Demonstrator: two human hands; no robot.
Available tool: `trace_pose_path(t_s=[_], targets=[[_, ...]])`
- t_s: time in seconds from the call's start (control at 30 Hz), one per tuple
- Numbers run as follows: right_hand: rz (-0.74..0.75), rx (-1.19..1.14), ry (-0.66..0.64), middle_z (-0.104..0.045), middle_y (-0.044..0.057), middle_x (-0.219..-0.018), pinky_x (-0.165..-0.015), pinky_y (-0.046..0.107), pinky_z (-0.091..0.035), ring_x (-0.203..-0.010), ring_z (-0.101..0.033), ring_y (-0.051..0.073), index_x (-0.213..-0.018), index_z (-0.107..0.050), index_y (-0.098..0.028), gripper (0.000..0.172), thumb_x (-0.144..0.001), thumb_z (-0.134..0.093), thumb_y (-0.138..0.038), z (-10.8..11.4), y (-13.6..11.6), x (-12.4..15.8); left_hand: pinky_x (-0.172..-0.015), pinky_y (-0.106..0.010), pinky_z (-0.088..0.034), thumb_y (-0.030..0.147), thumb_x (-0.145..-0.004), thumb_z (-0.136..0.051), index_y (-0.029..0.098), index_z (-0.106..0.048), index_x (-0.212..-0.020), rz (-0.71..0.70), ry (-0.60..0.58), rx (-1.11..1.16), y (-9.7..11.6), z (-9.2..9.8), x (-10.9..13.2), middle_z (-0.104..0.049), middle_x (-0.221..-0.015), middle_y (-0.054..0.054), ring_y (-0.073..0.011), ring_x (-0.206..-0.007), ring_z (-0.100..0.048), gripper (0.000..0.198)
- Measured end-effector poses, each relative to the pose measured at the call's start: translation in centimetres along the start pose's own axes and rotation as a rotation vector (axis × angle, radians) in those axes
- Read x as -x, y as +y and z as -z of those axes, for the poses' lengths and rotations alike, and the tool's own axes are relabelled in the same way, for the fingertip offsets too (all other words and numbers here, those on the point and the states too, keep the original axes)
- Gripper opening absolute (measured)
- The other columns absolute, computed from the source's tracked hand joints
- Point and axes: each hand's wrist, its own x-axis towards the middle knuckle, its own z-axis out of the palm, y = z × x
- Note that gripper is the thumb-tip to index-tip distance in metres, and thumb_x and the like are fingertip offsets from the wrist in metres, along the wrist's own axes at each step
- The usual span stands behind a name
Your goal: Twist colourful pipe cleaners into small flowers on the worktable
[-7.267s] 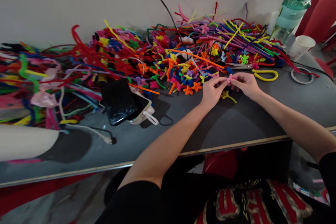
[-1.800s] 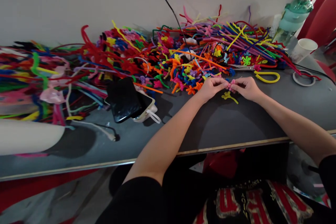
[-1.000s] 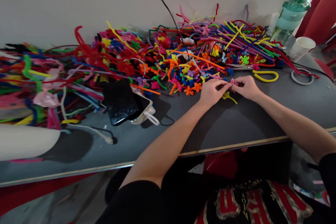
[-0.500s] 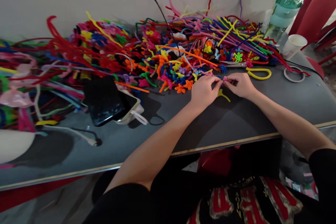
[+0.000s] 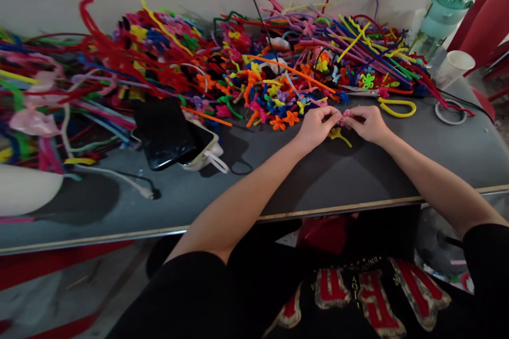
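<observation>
My left hand (image 5: 316, 128) and my right hand (image 5: 368, 123) meet fingertip to fingertip over the grey table (image 5: 358, 180). Both pinch a small pink pipe-cleaner flower (image 5: 345, 115) between them. A yellow pipe-cleaner flower (image 5: 338, 135) lies on the table just under my hands. Orange flowers (image 5: 284, 119) lie to the left of my left hand, at the edge of a big heap of coloured pipe cleaners (image 5: 222, 63).
A black phone (image 5: 165, 132) rests on a white power bank (image 5: 204, 151) with a cable, left of my arms. A yellow loop (image 5: 397, 108), a tape ring (image 5: 449, 112), a paper cup (image 5: 453, 68) and a green bottle (image 5: 441, 13) stand at the right. A red chair is far right.
My hands stay together on the pink flower with small finger movements. The view has shifted slightly; the table items have not moved.
</observation>
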Motion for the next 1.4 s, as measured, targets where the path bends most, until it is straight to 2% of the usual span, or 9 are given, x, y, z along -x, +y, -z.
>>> trace_pose_path(t_s=[0.1,0.23,0.33,0.43,0.6,0.8,1.03,1.27,1.4], targets=[[-0.032,-0.084,0.005,-0.064,0.002,-0.061,-0.055,0.025,-0.044,-0.055,-0.057,0.011,-0.073,-0.073,-0.015,0.038,-0.082,-0.068,-0.051,-0.3,0.0,0.0,-0.067,-0.026,-0.047,0.043,-0.089,-0.063,0.017,-0.062,-0.074,-0.031,-0.035,0.034,-0.4,0.1,-0.1,-0.063,-0.07,-0.001,-0.0126,-0.068,-0.056,0.03],[-0.117,-0.302,0.09,-0.063,0.001,-0.064,-0.049,0.024,-0.043,-0.055,-0.053,0.01,-0.077,-0.074,-0.016,0.047,-0.078,-0.068,-0.062,-0.7,-0.3,-0.3,-0.069,-0.025,-0.049,0.052,-0.092,-0.057,0.019,-0.06,-0.09,-0.055,0.095,0.095,-0.9,-0.6,-0.1,-0.065,-0.083,-0.003,-0.0126,-0.075,-0.06,0.033],[-0.145,-0.445,0.113,-0.064,0.002,-0.072,-0.049,0.023,-0.043,-0.06,-0.053,0.01,-0.077,-0.075,-0.018,0.048,-0.075,-0.069,-0.065,-0.9,-0.5,-0.4,-0.068,-0.024,-0.05,0.052,-0.086,-0.067,0.02,-0.058,-0.105,-0.069,0.154,0.03,-0.8,-1.0,0.2,-0.068,-0.095,-0.004,-0.0135,-0.08,-0.063,0.039],[-0.131,-0.464,0.139,-0.064,0.003,-0.082,-0.05,0.023,-0.043,-0.063,-0.05,0.009,-0.073,-0.074,-0.019,0.046,-0.076,-0.069,-0.065,-1.1,-0.6,-0.3,-0.065,-0.024,-0.048,0.048,-0.087,-0.067,0.019,-0.062,-0.103,-0.098,0.227,-0.094,-0.4,-1.0,0.5,-0.07,-0.1,-0.006,-0.0153,-0.086,-0.065,0.033],[-0.119,-0.365,0.146,-0.057,-0.001,-0.07,-0.051,0.024,-0.038,-0.058,-0.044,0.007,-0.075,-0.076,-0.02,0.045,-0.077,-0.068,-0.065,-1.2,-0.4,-0.1,-0.061,-0.023,-0.047,0.042,-0.086,-0.07,0.019,-0.069,-0.093,-0.153,0.39,-0.189,0.0,-0.8,0.4,-0.07,-0.105,-0.007,-0.0162,-0.091,-0.064,0.024],[-0.167,-0.419,0.147,-0.071,0.002,-0.086,-0.051,0.023,-0.042,-0.06,-0.051,0.008,-0.094,-0.078,-0.021,0.047,-0.071,-0.074,-0.062,-1.2,-0.4,-0.1,-0.063,-0.024,-0.047,0.04,-0.088,-0.067,0.02,-0.069,-0.083,-0.106,0.338,-0.122,0.2,-0.9,0.3,-0.071,-0.081,-0.002,-0.0127,-0.072,-0.061,0.021],[-0.197,-0.295,0.293,-0.063,0.001,-0.066,-0.05,0.023,-0.04,-0.054,-0.048,0.008,-0.08,-0.071,-0.017,0.044,-0.071,-0.075,-0.06,-0.6,-1.2,0.0,-0.059,-0.025,-0.041,0.04,-0.088,-0.066,0.019,-0.067,-0.081,-0.087,0.297,-0.15,0.6,-0.2,0.2,-0.069,-0.081,-0.003,-0.0146,-0.075,-0.06,0.022],[-0.218,-0.311,0.168,-0.055,-0.003,-0.058,-0.046,0.023,-0.037,-0.049,-0.045,0.008,-0.08,-0.066,-0.017,0.043,-0.073,-0.073,-0.06,-1.1,-0.4,-0.4,-0.075,-0.028,-0.047,0.036,-0.087,-0.067,0.019,-0.067,-0.081,-0.114,0.298,-0.18,-0.3,-0.1,-0.2,-0.07,-0.083,-0.003,-0.0153,-0.079,-0.062,0.018],[-0.268,-0.434,0.066,-0.05,-0.004,-0.054,-0.043,0.022,-0.034,-0.045,-0.041,0.007,-0.078,-0.064,-0.017,0.051,-0.07,-0.073,-0.066,-1.1,-0.2,-0.6,-0.065,-0.027,-0.043,0.034,-0.087,-0.067,0.018,-0.066,-0.078,-0.1,0.274,-0.17,-0.8,-0.2,-0.4,-0.069,-0.078,-0.002,-0.0143,-0.073,-0.059,0.018]])
